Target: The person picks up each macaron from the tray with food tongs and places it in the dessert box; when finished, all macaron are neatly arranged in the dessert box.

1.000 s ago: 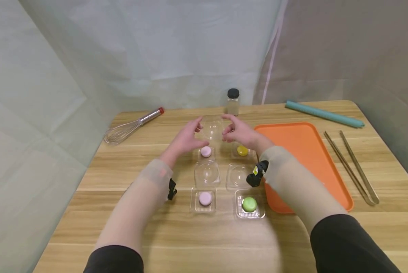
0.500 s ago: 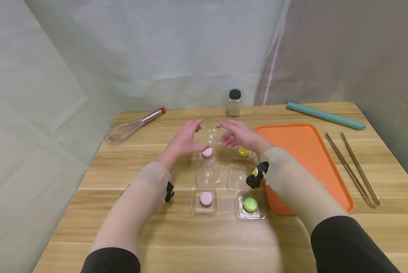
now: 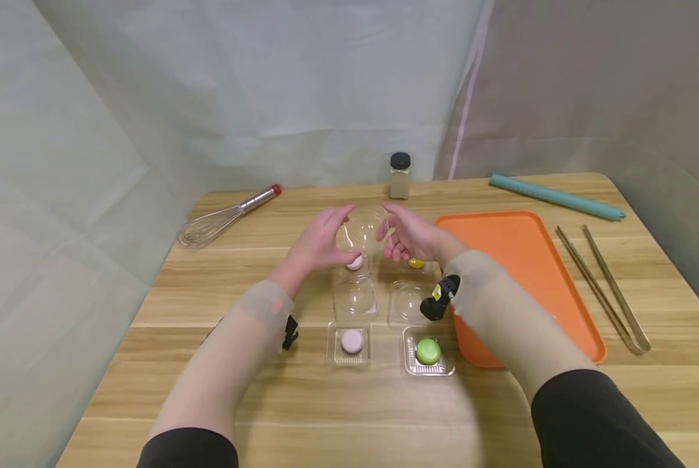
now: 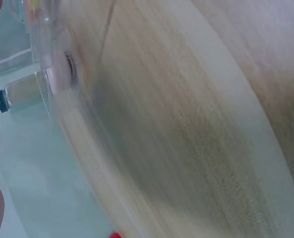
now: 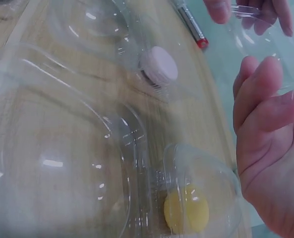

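At the back left is a clear plastic clamshell box with a lavender macaron (image 3: 355,262) in its base and its lid (image 3: 366,229) raised. My left hand (image 3: 319,242) pinches the lid's left edge between thumb and fingers. My right hand (image 3: 414,235) is at the lid's right corner with its lower fingers curled; whether it grips the edge is unclear. Below the right hand sits a yellow macaron (image 5: 186,209) in a clear box. Nearer me, two boxes with lids laid back hold a lavender macaron (image 3: 352,341) and a green macaron (image 3: 428,351).
To the right lies an orange tray (image 3: 516,260), with metal tongs (image 3: 603,292) beyond it. A teal rolled item (image 3: 557,195) is at the back right. A black-capped jar (image 3: 399,175) stands at the back edge, and a whisk (image 3: 229,218) lies at the left.
The raised lid has come slightly down and toward me, and my left hand has moved with it. The right hand's lower fingers have curled in more.
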Demonstrator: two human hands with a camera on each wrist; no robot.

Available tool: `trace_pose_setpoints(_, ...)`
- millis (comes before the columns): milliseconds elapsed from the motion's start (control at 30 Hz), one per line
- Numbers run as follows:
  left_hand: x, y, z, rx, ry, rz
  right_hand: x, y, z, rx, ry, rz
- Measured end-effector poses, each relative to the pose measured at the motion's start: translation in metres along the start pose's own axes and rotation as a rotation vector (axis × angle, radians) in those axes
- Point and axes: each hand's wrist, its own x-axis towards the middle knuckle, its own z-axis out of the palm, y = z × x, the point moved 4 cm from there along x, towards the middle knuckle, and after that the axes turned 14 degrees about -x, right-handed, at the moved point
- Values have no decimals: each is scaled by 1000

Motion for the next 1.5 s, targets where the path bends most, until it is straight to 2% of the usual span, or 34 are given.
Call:
trace_pose_setpoints(300,0,0,2,14,-79,-57,1,0,1,-43,-18,58)
trace_pose_setpoints(567,-3,0,1,45,-102,-53,2,1,-1,-57,-23,24)
trace_pose_setpoints(633,-3,-1,1,30,-104,-74,2,1,-1,-59,-7,2)
trace_pose_setpoints(833,-2,-9,-1,-90,-72,-200,2,-2,-2,-82,33,-64)
trace_pose_setpoints(1000,-2,-9,-2,-169,-73,-247,2,-5,-2,-94,73,-124)
trace_pose_setpoints(1100,0,-7,-2,-218,-88,-290,1,-6,-3,-100,104,-171)
trace_pose_setpoints(1333,-3,-14,-2,-366,-161,-469,1,-10,-6,-222,169,-299)
trace_pose_setpoints(1500,-6,-18,-2,-457,-184,-504,1,-10,-7,-306,186,-330)
